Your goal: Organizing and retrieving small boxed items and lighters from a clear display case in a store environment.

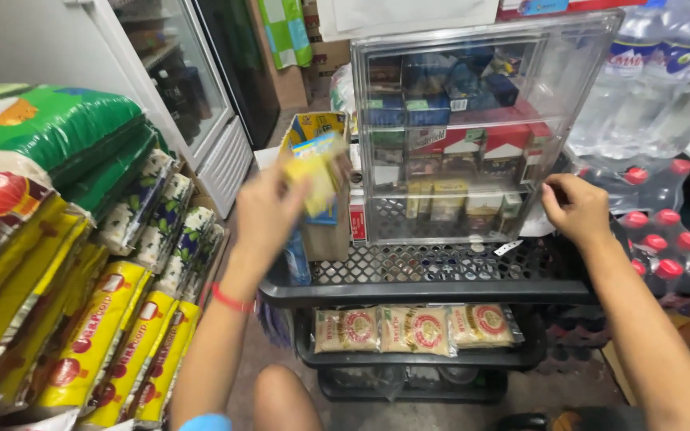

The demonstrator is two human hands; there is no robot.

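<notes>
Yellow and blue, slightly blurred, a small box [319,179] sits at frame centre in the closed grip of the left hand [269,211], raised in front of an open cardboard carton [313,128]. Right hand [575,209], at centre right, rests its curled fingers against the lower right edge of a clear plastic display case [457,128]; whether it pinches anything cannot be told. Case holds rows of small packets on shelves and stands on the top tier of a black perforated cart [433,275]. Flat packets [413,329] lie on the tier below. Stacked sacks [57,263] fill the left; red-capped bottles [668,239] stand at right.
</notes>
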